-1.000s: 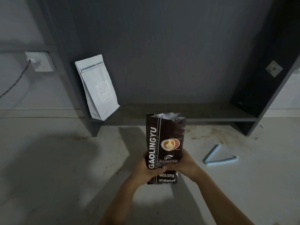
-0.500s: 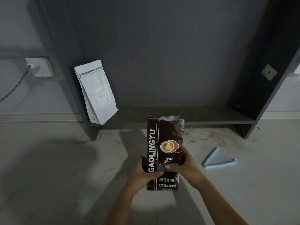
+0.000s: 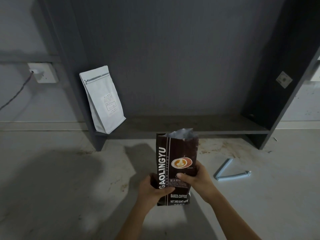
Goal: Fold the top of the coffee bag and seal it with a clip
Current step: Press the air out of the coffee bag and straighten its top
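Note:
A dark brown coffee bag (image 3: 176,153) marked GAOLINGYU stands upright on the pale table, its top open and showing silver foil inside. My left hand (image 3: 154,189) grips its lower left side with the thumb across the front. My right hand (image 3: 197,179) holds the right side a little higher, thumb on the front label. A light blue sealing clip (image 3: 230,172) lies spread apart in a V on the table to the right of the bag, untouched.
A white coffee pouch (image 3: 103,99) leans in the left corner of a dark grey shelf unit (image 3: 190,125) behind the bag. A wall socket (image 3: 43,72) with a cable is at the far left. Brown stains mark the table near the shelf's right foot.
The bag and both hands sit slightly lower in view as the camera tilts. My right hand has slid a little higher on the bag's right side.

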{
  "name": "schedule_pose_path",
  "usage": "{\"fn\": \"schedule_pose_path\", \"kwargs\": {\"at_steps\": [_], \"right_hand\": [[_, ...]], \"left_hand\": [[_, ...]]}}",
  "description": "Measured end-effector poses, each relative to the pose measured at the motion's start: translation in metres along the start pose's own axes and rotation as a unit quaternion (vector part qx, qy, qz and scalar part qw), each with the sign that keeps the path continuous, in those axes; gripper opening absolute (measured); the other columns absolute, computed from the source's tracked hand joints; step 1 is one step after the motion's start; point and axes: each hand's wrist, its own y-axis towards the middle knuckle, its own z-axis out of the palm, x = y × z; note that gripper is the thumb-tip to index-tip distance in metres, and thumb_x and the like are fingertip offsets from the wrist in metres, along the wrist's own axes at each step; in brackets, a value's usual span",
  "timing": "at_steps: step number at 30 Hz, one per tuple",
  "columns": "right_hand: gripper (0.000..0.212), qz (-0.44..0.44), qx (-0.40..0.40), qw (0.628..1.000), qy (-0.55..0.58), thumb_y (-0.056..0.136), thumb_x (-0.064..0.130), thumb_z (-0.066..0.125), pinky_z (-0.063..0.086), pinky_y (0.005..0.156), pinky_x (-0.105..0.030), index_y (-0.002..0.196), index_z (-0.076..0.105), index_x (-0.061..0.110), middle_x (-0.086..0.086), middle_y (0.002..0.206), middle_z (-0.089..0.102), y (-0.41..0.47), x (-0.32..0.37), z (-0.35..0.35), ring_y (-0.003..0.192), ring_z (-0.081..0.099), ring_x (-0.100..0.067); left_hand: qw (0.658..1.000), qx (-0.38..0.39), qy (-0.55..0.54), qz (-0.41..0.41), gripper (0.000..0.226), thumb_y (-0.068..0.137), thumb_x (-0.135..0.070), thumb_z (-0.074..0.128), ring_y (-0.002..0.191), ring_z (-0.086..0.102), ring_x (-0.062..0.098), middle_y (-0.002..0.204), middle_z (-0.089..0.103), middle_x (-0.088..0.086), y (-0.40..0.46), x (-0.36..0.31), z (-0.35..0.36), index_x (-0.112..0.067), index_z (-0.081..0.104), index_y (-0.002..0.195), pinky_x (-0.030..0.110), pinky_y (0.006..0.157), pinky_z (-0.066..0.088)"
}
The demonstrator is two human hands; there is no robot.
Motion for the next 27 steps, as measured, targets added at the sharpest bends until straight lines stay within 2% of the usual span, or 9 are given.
{"fn": "schedule_pose_path", "kwargs": {"at_steps": [4,9,13,16,19,21,23,25,27], "right_hand": [[0.037,-0.026,0.0,1.0,-0.002,0.057,0.023,0.083,0.057,0.065,-0.021,0.091,0.067,0.025,-0.001,0.093,0.076,0.001,0.008,0.003,0.087,0.072,-0.02],[0.033,-0.048,0.003,0.999,-0.013,0.058,0.024,0.083,0.056,0.063,-0.019,0.087,0.068,0.029,0.003,0.088,0.077,0.002,0.015,0.007,0.081,0.072,-0.016],[0.038,-0.061,0.013,0.998,-0.003,0.058,0.025,0.084,0.057,0.065,-0.023,0.091,0.068,0.022,-0.003,0.09,0.076,-0.001,0.02,0.007,0.084,0.072,-0.023],[0.033,-0.069,0.009,0.997,0.02,0.059,0.018,0.081,0.056,0.063,-0.021,0.09,0.069,0.021,-0.002,0.086,0.077,-0.002,0.03,0.005,0.08,0.072,-0.02],[0.025,-0.086,0.004,0.996,0.026,0.06,0.014,0.078,0.056,0.061,-0.021,0.082,0.071,0.022,0.0,0.079,0.077,-0.003,0.04,0.006,0.075,0.072,-0.018],[0.021,-0.095,0.008,0.995,0.019,0.06,0.013,0.077,0.056,0.061,-0.022,0.08,0.071,0.019,-0.001,0.077,0.077,-0.005,0.044,0.009,0.074,0.072,-0.02],[0.017,-0.099,0.006,0.995,0.001,0.065,0.003,0.075,0.055,0.059,-0.02,0.076,0.072,0.017,-0.001,0.073,0.077,-0.004,0.048,0.011,0.07,0.072,-0.018],[0.027,-0.105,-0.008,0.994,-0.006,0.073,-0.01,0.064,0.054,0.056,-0.018,0.069,0.071,0.016,0.002,0.064,0.075,-0.003,0.052,0.008,0.062,0.07,-0.012],[0.029,-0.109,-0.018,0.994,0.003,0.079,-0.013,0.056,0.054,0.056,-0.017,0.07,0.068,0.012,0.004,0.06,0.073,-0.004,0.055,0.003,0.059,0.067,-0.009]], "left_hand": [[0.999,0.003,-0.033,0.023,0.063,0.032,-0.025,0.094,0.072,0.074,0.013,0.078,0.078,-0.005,-0.003,-0.004,0.0,-0.017,0.062,0.087,0.023,0.054,0.057],[0.993,0.033,-0.069,0.09,0.058,0.041,-0.029,0.091,0.084,0.073,0.014,0.092,0.077,-0.005,-0.003,-0.036,-0.002,-0.028,0.061,0.09,0.025,0.065,0.058],[0.984,0.003,-0.063,0.167,0.043,0.046,-0.033,0.087,0.074,0.072,0.013,0.078,0.076,-0.003,0.001,-0.064,-0.005,-0.026,0.06,0.079,0.023,0.062,0.056],[0.976,-0.008,-0.075,0.207,0.054,0.049,-0.024,0.084,0.068,0.07,0.008,0.074,0.075,-0.005,0.003,-0.074,-0.004,-0.02,0.05,0.09,0.018,0.059,0.055],[0.974,0.025,-0.045,0.222,0.054,0.053,-0.027,0.084,0.078,0.073,0.014,0.088,0.077,-0.004,-0.002,-0.078,-0.002,-0.025,0.056,0.099,0.022,0.064,0.057],[0.969,0.035,0.008,0.245,0.038,0.058,-0.035,0.082,0.078,0.073,0.012,0.086,0.077,-0.009,-0.005,-0.083,0.001,-0.027,0.067,0.091,0.021,0.065,0.056],[0.964,0.042,0.036,0.259,0.02,0.062,-0.035,0.079,0.072,0.073,0.006,0.077,0.076,-0.016,-0.007,-0.089,0.002,-0.033,0.072,0.08,0.014,0.061,0.053],[0.966,0.059,0.037,0.248,0.013,0.067,-0.028,0.078,0.07,0.072,0.006,0.074,0.076,-0.018,-0.007,-0.092,-0.001,-0.036,0.073,0.077,0.013,0.059,0.053],[0.969,0.06,0.014,0.238,0.017,0.075,-0.014,0.074,0.069,0.073,0.007,0.073,0.077,-0.014,-0.007,-0.092,-0.006,-0.031,0.073,0.075,0.014,0.059,0.054]]}}
